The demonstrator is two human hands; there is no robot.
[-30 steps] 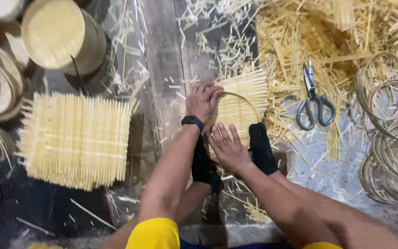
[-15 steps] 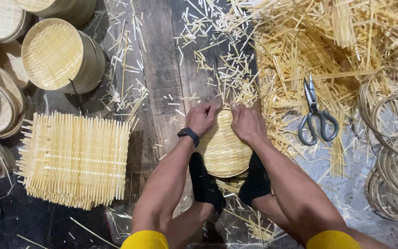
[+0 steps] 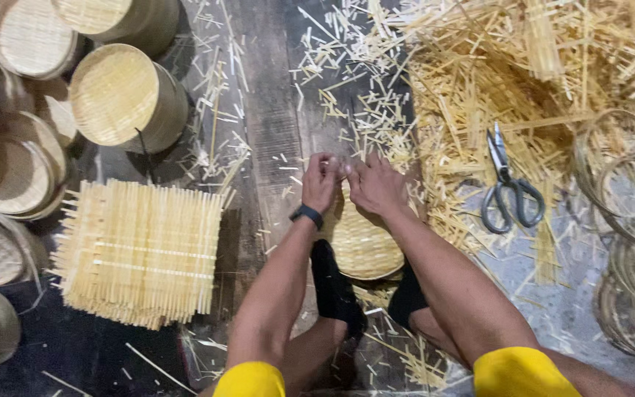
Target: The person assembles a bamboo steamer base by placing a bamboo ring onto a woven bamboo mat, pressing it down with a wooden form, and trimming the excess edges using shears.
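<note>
A round woven bamboo tray (image 3: 365, 246) lies on the floor between my feet in black socks (image 3: 336, 287). My left hand (image 3: 321, 182), with a black wristband, and my right hand (image 3: 375, 185) meet at the tray's far rim. The fingers of both are closed on the rim and touch each other there. The far part of the tray is hidden under my hands.
A stack of square woven bamboo mats (image 3: 137, 250) lies to the left. Finished round baskets (image 3: 123, 99) are piled at the upper left. Scissors (image 3: 507, 190) lie on loose bamboo strips (image 3: 523, 81) to the right, with bamboo hoops (image 3: 630, 250) at the far right.
My hands have drawn together from the sides of the woven piece to its far rim. The square-edged mat seen a second ago now lies flat as a round tray.
</note>
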